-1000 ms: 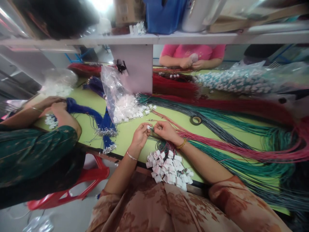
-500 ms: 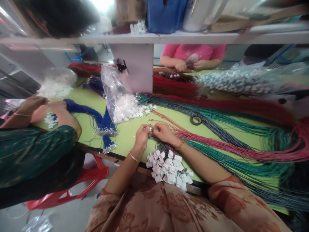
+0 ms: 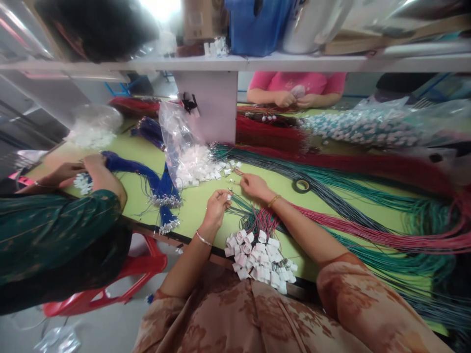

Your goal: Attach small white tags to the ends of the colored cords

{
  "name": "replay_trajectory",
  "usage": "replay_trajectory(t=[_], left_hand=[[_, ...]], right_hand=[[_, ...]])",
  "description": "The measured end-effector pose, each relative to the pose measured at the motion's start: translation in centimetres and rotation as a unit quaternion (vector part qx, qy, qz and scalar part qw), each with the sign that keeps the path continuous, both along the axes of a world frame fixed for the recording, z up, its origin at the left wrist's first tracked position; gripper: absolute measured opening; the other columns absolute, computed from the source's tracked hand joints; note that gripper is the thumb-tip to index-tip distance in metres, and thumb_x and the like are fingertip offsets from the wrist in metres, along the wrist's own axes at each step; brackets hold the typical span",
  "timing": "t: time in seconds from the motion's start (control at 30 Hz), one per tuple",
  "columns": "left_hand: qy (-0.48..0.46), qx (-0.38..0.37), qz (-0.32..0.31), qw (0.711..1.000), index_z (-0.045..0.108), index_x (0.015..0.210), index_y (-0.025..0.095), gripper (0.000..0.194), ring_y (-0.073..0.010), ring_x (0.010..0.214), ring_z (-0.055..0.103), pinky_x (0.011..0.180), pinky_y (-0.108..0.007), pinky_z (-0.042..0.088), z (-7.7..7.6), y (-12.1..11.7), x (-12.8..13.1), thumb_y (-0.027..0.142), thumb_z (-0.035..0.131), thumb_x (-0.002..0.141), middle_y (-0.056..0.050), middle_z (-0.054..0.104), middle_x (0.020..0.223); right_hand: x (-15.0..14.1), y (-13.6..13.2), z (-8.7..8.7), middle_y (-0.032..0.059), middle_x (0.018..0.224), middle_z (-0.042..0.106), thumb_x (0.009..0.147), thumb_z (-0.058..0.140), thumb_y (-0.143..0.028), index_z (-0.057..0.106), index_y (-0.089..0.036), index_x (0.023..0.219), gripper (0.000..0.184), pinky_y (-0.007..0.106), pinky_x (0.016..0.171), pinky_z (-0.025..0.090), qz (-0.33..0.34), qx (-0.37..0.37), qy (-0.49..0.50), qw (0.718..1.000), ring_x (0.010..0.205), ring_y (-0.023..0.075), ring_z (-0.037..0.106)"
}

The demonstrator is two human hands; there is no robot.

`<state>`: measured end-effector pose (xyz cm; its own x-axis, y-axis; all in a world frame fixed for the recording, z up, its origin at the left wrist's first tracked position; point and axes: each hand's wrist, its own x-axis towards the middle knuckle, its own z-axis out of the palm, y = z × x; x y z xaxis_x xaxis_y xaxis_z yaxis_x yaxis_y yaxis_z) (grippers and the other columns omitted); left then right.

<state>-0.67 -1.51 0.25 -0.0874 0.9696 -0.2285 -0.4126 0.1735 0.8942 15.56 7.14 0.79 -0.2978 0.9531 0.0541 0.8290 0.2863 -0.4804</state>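
My left hand (image 3: 216, 207) is closed in a pinch on a small white connector (image 3: 229, 197), from which dark and green wires trail to the right. Farther forward, my right hand (image 3: 255, 186) has its fingers pinched together on the tip of an orange-red wire (image 3: 238, 172); the rest of that wire runs hidden under the hand. Just beyond these fingertips lie loose white connectors (image 3: 227, 171), spilling from a clear plastic bag (image 3: 171, 122). Close to my body, a heap of white connectors (image 3: 259, 257) with wires attached hangs over the table edge.
Long bundles of pink-red wires (image 3: 353, 227), green wires (image 3: 371, 181) and grey wires (image 3: 342, 208) stretch right. A black tape roll (image 3: 301, 185) lies among them. Blue wires (image 3: 158, 185) lie left, beside a co-worker's green sleeve (image 3: 99, 211). A shelf (image 3: 331, 63) crosses above the table (image 3: 198, 203).
My right hand has left the connector at my left hand and moved forward to the orange-red wire ends. My left hand stays in place with the connector.
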Motion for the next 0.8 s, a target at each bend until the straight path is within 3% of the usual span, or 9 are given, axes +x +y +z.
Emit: replay_trajectory(t=[0.2,0.3,0.47,0.8], left_hand=[[-0.021,0.01,-0.011,1.0,0.058,0.082,0.015,0.028,-0.0045,0.055,0.049,0.054,-0.019,0.037,-0.1,-0.1,0.2,0.034,0.073,0.068,-0.003,0.066,0.088],[-0.039,0.011,-0.019,0.999,0.058,0.083,0.015,0.025,-0.0042,0.057,0.049,0.055,-0.019,0.038,-0.2,0.0,0.1,0.031,0.073,0.07,-0.004,0.065,0.089],[-0.076,0.003,-0.023,0.997,0.058,0.081,0.014,0.02,-0.0044,0.057,0.048,0.056,-0.019,0.038,-0.3,0.1,0.0,0.026,0.071,0.072,-0.004,0.065,0.089],[-0.137,-0.035,-0.031,0.99,0.059,0.081,0.013,0.011,-0.0051,0.058,0.049,0.055,-0.019,0.038,0.3,0.1,0.2,0.016,0.068,0.076,-0.004,0.065,0.084]], right_hand=[[0.7,-0.4,0.7,0.0108,0.084,0.065,0.089,0.042,-0.026,0.058,-0.015,0.088,0.019,0.028,0.062,0.031,-0.016,0.035,0.017,0.999,0.067,0.0177,0.05],[0.4,-0.6,1.2,0.0056,0.077,0.063,0.085,0.045,-0.026,0.057,-0.015,0.085,0.016,0.025,0.062,0.033,0.019,0.037,0.121,0.992,0.065,0.0147,0.049],[-0.8,-2.1,2.0,-0.0008,0.069,0.057,0.079,0.049,-0.03,0.058,-0.014,0.077,0.019,0.022,0.058,0.034,0.085,-0.015,0.28,0.956,0.061,0.0101,0.046],[-0.1,-4.5,0.7,-0.0049,0.056,0.043,0.072,0.05,-0.027,0.051,-0.015,0.062,0.016,0.021,0.051,0.027,0.094,-0.082,0.293,0.948,0.053,0.0073,0.034]])
